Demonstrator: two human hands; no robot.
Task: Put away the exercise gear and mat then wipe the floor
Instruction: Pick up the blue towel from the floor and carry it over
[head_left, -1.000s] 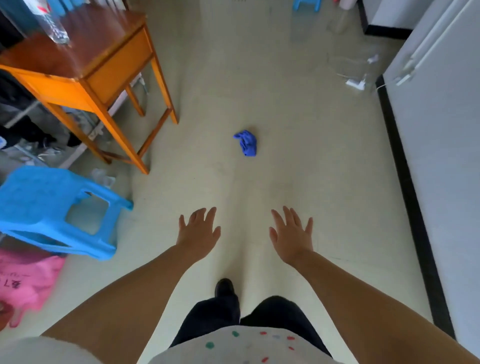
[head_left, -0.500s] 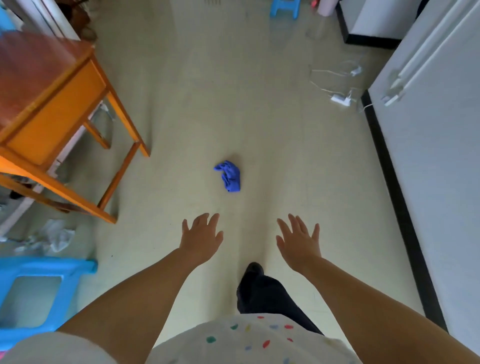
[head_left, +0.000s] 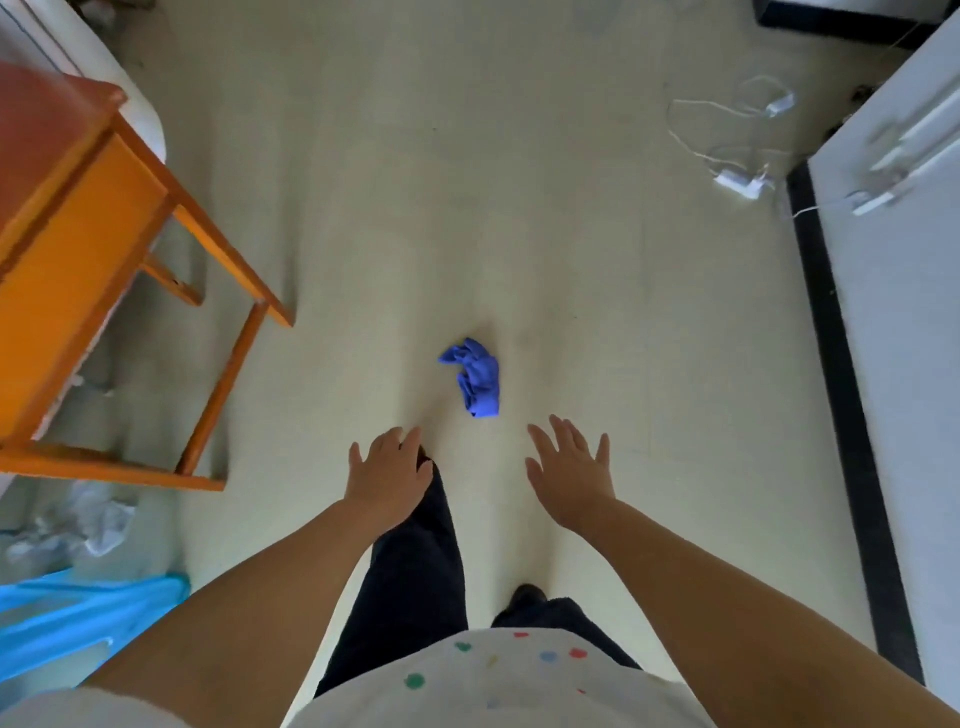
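Observation:
A crumpled blue cloth (head_left: 475, 378) lies on the pale floor (head_left: 467, 182), in the middle of the view. My left hand (head_left: 388, 475) hangs in the air just below and left of the cloth, fingers spread, holding nothing. To the right of it, my right hand (head_left: 569, 470) is stretched forward with straight fingers, also empty, a short way below and right of the cloth. Neither hand touches the cloth. My dark-trousered legs stand under the hands.
An orange wooden table (head_left: 88, 249) stands at the left. A blue plastic stool (head_left: 78, 618) and crumpled white plastic (head_left: 83, 519) lie at the lower left. A white cable with a charger (head_left: 737, 182) lies at the upper right, beside a white cabinet (head_left: 904, 312) with a black base strip.
I have walked forward: the blue cloth has come closer to my hands, and the table and stool have slid left and down. Both hands stay empty and spread.

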